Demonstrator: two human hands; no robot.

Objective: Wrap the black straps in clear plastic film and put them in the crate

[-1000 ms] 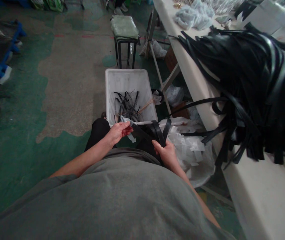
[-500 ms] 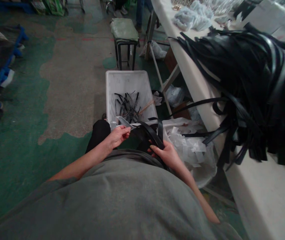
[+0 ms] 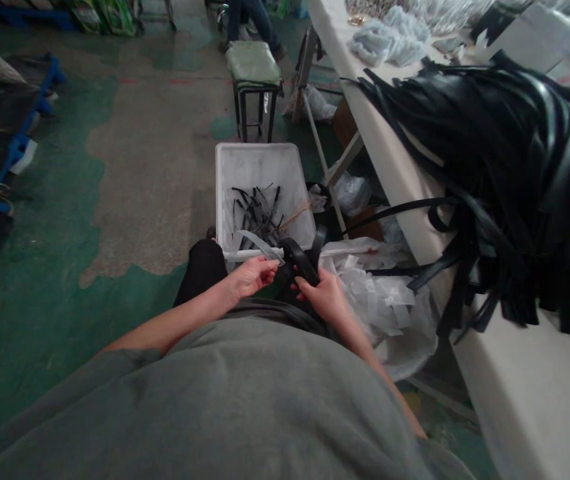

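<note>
Between thumb and fingers, my left hand (image 3: 255, 275) pinches a thin, translucent whitish strip (image 3: 257, 241) that curves up over the near rim of a white bin. My right hand (image 3: 321, 291) is closed on a black strap (image 3: 301, 261), which looks like leather and bends in a loop above the fingers. The two hands are close together over my lap. Inside the white plastic bin (image 3: 229, 163) lie several thin black strips (image 3: 257, 212). The strap's lower end is hidden behind my right hand and shirt.
A large heap of black straps (image 3: 525, 180) covers part of the white table (image 3: 525, 393) on my right, some hanging over its edge. Below it sits a clear bag of white scraps (image 3: 385, 300). A padded stool (image 3: 253, 63) stands beyond the bin; a person's legs (image 3: 249, 20) show behind.
My left hand has moved right, closer to my right hand, with the whitish strip now more curved. The black strap bends into a tighter loop. The view has shifted slightly.
</note>
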